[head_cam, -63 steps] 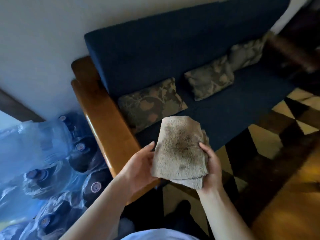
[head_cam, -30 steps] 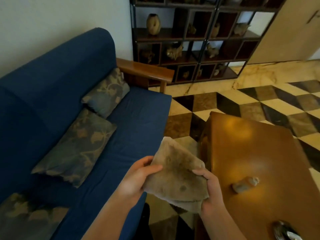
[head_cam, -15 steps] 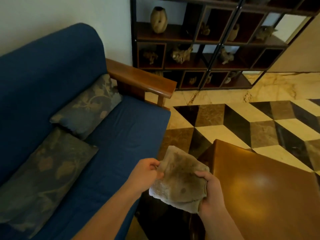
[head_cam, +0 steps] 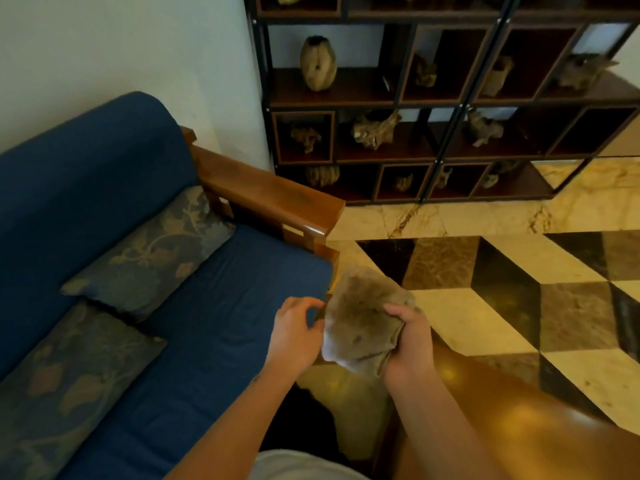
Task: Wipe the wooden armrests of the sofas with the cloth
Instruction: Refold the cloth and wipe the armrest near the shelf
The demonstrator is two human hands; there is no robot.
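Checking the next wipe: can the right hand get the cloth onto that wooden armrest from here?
Probably yes: the right hand grips the cloth, and only bare floor lies between it and the armrest.

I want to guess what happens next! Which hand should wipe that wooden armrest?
Probably the right hand: its fingers grip the cloth, and the wooden armrest lies ahead. The left hand sits beside the cloth with loosely curled fingers, seemingly not gripping it.

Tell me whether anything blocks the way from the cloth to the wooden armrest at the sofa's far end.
Nothing visible does. The right hand grips the cloth in the air above the seat's corner, and only open space lies between it and the wooden armrest. The armrest's top is bare.
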